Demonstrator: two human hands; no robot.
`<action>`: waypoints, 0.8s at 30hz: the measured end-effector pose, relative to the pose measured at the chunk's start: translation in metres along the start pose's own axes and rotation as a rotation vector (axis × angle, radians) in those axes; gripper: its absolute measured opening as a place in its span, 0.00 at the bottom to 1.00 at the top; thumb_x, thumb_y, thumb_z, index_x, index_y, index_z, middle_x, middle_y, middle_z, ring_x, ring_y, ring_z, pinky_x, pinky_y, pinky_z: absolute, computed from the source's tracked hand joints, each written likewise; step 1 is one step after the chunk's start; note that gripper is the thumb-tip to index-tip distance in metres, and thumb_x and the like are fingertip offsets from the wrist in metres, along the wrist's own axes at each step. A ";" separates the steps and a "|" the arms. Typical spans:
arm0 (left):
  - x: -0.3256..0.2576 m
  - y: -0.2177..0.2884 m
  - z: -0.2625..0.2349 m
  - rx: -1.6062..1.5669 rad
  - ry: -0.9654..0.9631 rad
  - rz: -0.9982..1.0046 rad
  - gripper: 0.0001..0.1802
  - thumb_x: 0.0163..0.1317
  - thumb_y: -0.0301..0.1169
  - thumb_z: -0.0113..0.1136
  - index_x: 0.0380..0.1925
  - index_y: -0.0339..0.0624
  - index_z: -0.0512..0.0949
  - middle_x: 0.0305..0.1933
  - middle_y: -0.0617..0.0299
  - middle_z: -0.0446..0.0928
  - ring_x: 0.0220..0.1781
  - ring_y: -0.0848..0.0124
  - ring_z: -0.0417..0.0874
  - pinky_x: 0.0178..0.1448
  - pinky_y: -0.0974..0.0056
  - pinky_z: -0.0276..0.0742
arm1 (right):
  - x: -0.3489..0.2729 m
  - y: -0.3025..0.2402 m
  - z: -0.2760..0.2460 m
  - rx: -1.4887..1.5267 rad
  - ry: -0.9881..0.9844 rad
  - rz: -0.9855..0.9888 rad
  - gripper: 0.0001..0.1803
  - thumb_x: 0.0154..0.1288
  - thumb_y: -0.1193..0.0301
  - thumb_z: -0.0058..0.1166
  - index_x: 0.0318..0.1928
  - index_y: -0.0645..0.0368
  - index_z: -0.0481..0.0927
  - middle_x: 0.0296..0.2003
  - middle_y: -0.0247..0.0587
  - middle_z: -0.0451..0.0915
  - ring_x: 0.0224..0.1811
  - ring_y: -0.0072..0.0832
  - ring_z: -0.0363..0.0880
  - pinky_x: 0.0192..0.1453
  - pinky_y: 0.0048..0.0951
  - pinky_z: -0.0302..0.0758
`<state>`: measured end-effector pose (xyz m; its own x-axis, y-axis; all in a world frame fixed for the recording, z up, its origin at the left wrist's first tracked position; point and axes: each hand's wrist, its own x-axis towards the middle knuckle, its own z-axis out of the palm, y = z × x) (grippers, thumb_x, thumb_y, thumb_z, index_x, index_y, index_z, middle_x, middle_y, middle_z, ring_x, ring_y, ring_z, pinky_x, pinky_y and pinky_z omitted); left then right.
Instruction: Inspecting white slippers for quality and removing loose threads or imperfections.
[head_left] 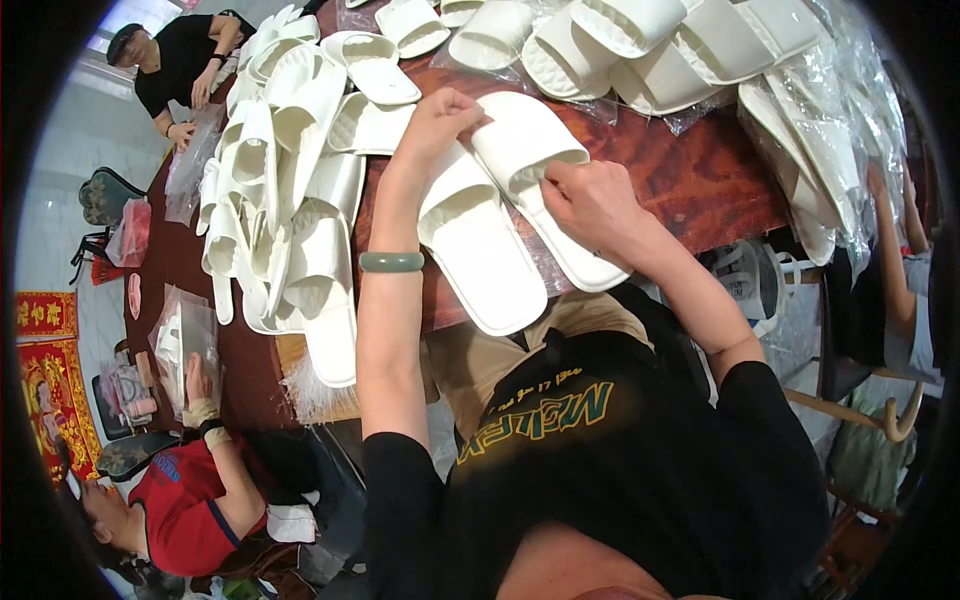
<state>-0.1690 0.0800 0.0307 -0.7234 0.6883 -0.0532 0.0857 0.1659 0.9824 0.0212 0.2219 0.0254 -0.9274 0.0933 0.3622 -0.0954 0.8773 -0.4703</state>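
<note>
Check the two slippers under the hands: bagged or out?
Out. Both slippers lie bare on the table, side by side, no film over them.

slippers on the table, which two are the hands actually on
The pair of white slide slippers lying side by side at the table's near edge: left hand on the left one's strap, right hand on the other's.

We see a long bench (700, 180) of dark reddish-brown wood running across the room, its bare top glossy under soft daylight. A bright window (140, 15) sits at the upper left, above a pale tiled floor (55, 150). Red and gold decorated panels (45, 350) stand at the left edge. A dark padded chair (105, 195) rests near the floor's edge, and a wooden chair frame (860, 405) shows at the right.
</note>
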 end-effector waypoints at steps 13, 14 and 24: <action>0.000 -0.004 -0.003 -0.025 -0.029 0.020 0.07 0.60 0.29 0.59 0.34 0.38 0.74 0.34 0.63 0.79 0.32 0.80 0.73 0.37 0.75 0.68 | 0.022 0.011 0.030 -0.181 0.170 -0.119 0.07 0.50 0.71 0.58 0.23 0.59 0.75 0.18 0.43 0.76 0.21 0.40 0.77 0.24 0.38 0.71; 0.000 -0.005 -0.003 -0.022 -0.059 0.036 0.07 0.60 0.29 0.59 0.34 0.38 0.74 0.33 0.64 0.79 0.31 0.81 0.73 0.36 0.75 0.68 | 0.022 0.011 0.031 -0.170 0.193 -0.138 0.07 0.50 0.71 0.59 0.23 0.58 0.75 0.18 0.43 0.76 0.21 0.40 0.77 0.24 0.38 0.71; -0.011 -0.004 0.006 -0.168 0.227 0.148 0.05 0.60 0.24 0.58 0.35 0.34 0.75 0.29 0.60 0.79 0.27 0.79 0.75 0.33 0.76 0.68 | 0.023 0.004 0.026 -0.109 0.203 -0.114 0.07 0.49 0.71 0.56 0.18 0.58 0.77 0.15 0.43 0.76 0.18 0.38 0.77 0.22 0.35 0.72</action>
<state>-0.1574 0.0754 0.0266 -0.8479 0.5176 0.1150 0.1006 -0.0558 0.9934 -0.0095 0.2155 0.0109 -0.8204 0.0737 0.5670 -0.1456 0.9320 -0.3319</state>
